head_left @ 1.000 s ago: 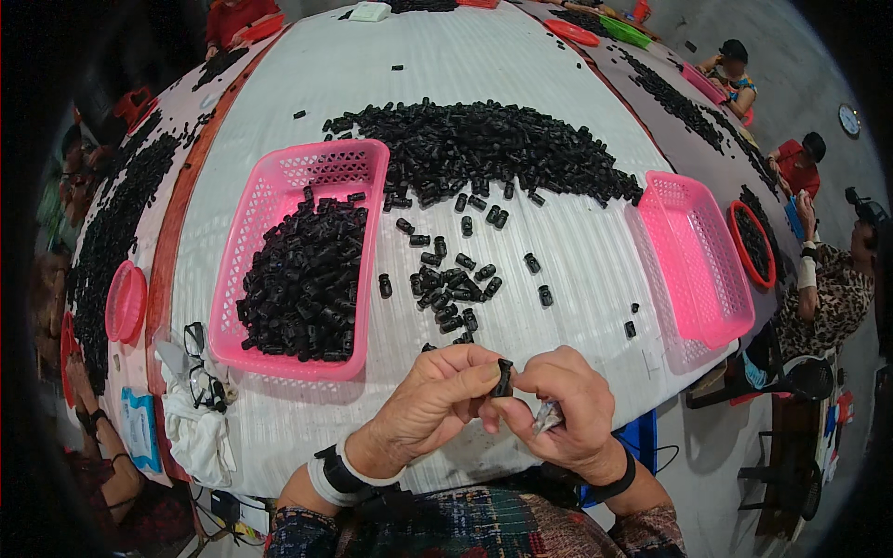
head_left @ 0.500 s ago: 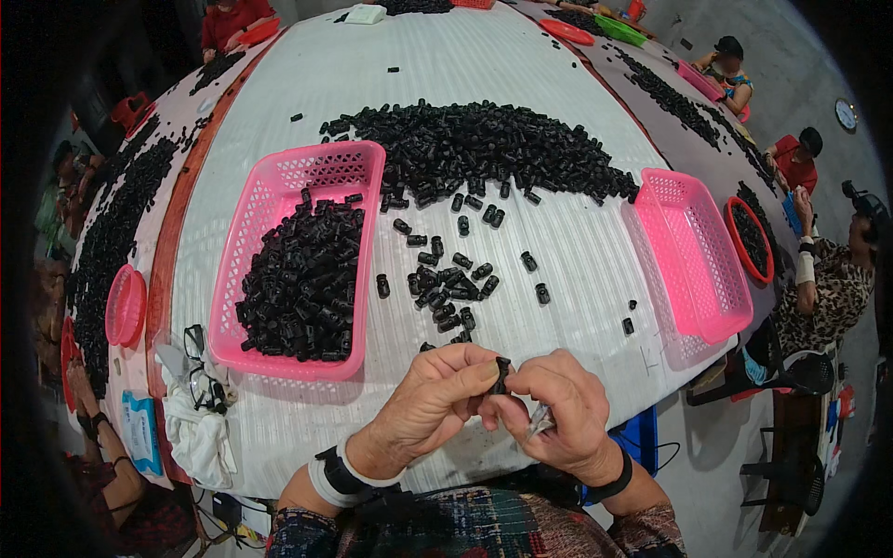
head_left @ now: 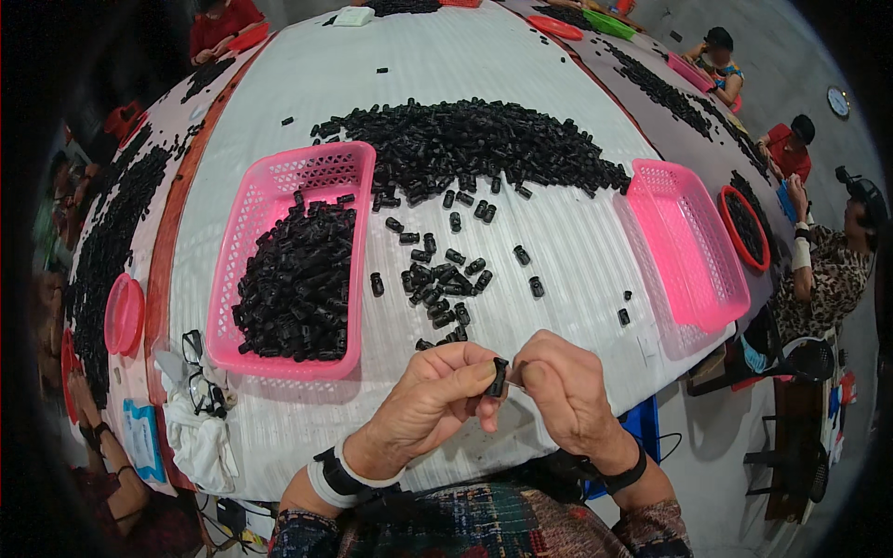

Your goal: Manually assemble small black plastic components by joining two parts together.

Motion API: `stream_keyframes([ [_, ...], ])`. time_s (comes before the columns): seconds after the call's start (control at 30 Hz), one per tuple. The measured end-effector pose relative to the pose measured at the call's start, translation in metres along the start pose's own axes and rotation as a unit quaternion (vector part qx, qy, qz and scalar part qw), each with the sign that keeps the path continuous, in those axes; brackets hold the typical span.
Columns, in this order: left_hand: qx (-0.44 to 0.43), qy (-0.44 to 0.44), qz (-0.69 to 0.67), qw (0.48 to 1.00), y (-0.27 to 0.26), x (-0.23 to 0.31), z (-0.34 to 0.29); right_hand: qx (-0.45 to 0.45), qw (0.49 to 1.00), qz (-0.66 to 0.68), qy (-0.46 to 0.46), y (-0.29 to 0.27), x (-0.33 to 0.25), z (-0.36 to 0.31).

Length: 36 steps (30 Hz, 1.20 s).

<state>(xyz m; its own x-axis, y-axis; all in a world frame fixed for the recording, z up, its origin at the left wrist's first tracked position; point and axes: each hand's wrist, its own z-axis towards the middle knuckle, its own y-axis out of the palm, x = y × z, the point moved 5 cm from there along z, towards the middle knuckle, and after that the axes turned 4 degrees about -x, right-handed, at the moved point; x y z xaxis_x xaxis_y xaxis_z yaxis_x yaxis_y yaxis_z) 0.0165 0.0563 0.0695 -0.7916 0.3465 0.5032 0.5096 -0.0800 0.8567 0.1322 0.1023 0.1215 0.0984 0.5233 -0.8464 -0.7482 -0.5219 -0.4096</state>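
Observation:
Between the thumb and fingers of my left hand (head_left: 430, 395) is a small black plastic cord lock (head_left: 498, 377), held upright above the table's near edge. My right hand (head_left: 572, 395) is closed just beside it, pinching a thin, pale, metallic-looking tool (head_left: 514, 383). The tool's tip points at the cord lock; whether they touch I cannot tell, and its rest is hidden in my fingers. Loose cord locks (head_left: 442, 282) lie just beyond my hands. Past them spreads a large heap of cord locks (head_left: 474, 144).
At left stands a pink basket (head_left: 365, 270) partly filled with cord locks; at right, an empty pink basket (head_left: 688, 251). Glasses (head_left: 197, 381) rest on a white cloth (head_left: 200, 446), near a blue-and-white packet (head_left: 142, 437). Other people sit at tables on both sides.
My right hand has drawn slightly up and away from the cord lock and turned, its knuckles now higher. My left hand keeps its hold. The whole view has shifted a little.

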Motion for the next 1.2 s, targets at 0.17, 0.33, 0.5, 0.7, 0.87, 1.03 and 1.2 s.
stream_keyframes([
  [0.17, -0.001, -0.006, 0.009, 1.000, 0.000, -0.001, -0.001, -0.002, 0.998, -0.064, -0.012, 0.001, 0.002, 0.004],
  [0.33, 0.001, -0.008, 0.008, 1.000, -0.001, -0.003, 0.001, -0.010, 0.996, -0.091, -0.019, 0.000, 0.002, 0.005],
  [0.5, 0.009, -0.011, 0.006, 1.000, -0.003, -0.004, 0.002, -0.010, 0.992, -0.120, -0.032, 0.000, 0.002, 0.005],
  [0.7, 0.028, -0.014, 0.003, 0.999, -0.006, -0.004, 0.004, -0.005, 0.984, -0.170, -0.047, 0.001, 0.006, 0.006],
  [0.87, 0.050, -0.018, 0.003, 0.999, -0.010, -0.005, 0.005, -0.011, 0.979, -0.197, -0.046, 0.003, 0.012, 0.007],
  [1.03, 0.067, -0.016, -0.008, 0.998, -0.014, -0.005, 0.007, -0.037, 0.976, -0.211, -0.049, 0.007, 0.018, 0.006],
  [1.2, 0.046, -0.002, -0.002, 0.999, -0.014, 0.000, 0.010, 0.006, 0.998, -0.039, 0.039, -0.012, 0.024, 0.006],
])
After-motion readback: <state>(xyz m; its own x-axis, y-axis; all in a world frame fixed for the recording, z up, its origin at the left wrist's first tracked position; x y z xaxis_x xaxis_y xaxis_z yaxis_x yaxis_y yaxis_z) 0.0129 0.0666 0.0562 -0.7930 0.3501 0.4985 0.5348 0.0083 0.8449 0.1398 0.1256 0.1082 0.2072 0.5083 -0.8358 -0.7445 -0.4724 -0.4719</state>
